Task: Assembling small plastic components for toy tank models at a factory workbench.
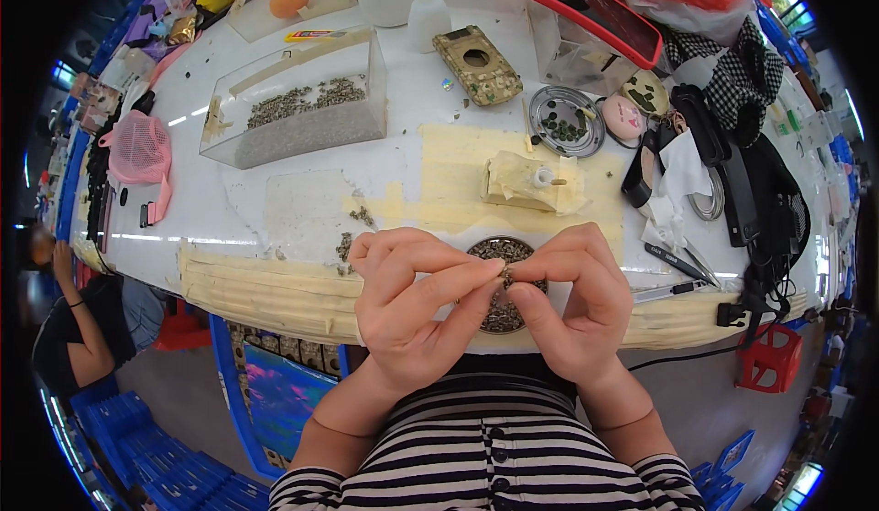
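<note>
My left hand (417, 300) and my right hand (572, 300) meet fingertip to fingertip in front of me. Both are closed in a pinch on a tiny camouflage-coloured part (506, 277), too small to name more exactly. Right below them, near the table's front edge, sits a round dish (502, 331) filled with many similar small pieces, partly hidden by my fingers. Left of my left hand, two little heaps of small parts (344, 247) lie on the table. Beyond my hands stands a block wrapped in cream tape (522, 186), with a small white fitting on it.
A clear box (366, 117) of small parts stands back left. A camouflage toy tank hull (478, 64) and a tin of dark green pieces (586, 140) are farther back. Tweezers (700, 264) and a craft knife (668, 291) lie right. Another person (92, 337) sits far left.
</note>
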The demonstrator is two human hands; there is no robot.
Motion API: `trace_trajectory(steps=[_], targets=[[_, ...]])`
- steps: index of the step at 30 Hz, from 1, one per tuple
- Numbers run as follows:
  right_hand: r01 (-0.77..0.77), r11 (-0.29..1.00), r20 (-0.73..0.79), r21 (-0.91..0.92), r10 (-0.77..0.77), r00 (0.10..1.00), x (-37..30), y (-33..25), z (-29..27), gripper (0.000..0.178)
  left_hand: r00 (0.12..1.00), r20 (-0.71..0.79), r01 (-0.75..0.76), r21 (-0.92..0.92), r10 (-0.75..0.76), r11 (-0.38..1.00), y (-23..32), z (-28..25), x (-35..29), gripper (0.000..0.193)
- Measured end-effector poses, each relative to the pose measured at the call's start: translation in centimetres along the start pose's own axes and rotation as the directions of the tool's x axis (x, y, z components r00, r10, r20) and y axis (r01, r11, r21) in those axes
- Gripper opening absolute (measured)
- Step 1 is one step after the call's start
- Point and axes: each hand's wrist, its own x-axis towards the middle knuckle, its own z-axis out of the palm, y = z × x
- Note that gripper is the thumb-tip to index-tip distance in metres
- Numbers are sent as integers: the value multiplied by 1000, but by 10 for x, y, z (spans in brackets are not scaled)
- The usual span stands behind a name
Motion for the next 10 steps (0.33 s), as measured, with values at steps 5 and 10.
trace_trajectory(steps=[5,10], targets=[[148,984,12,-102,-147,989,4,-4,-2,24,1000,-16,10,23,-9,1000,1,1,1,30],[7,997,-38,-78,-10,999,0,0,3,27,1000,-18,-8,0,8,1000,0,0,0,27]])
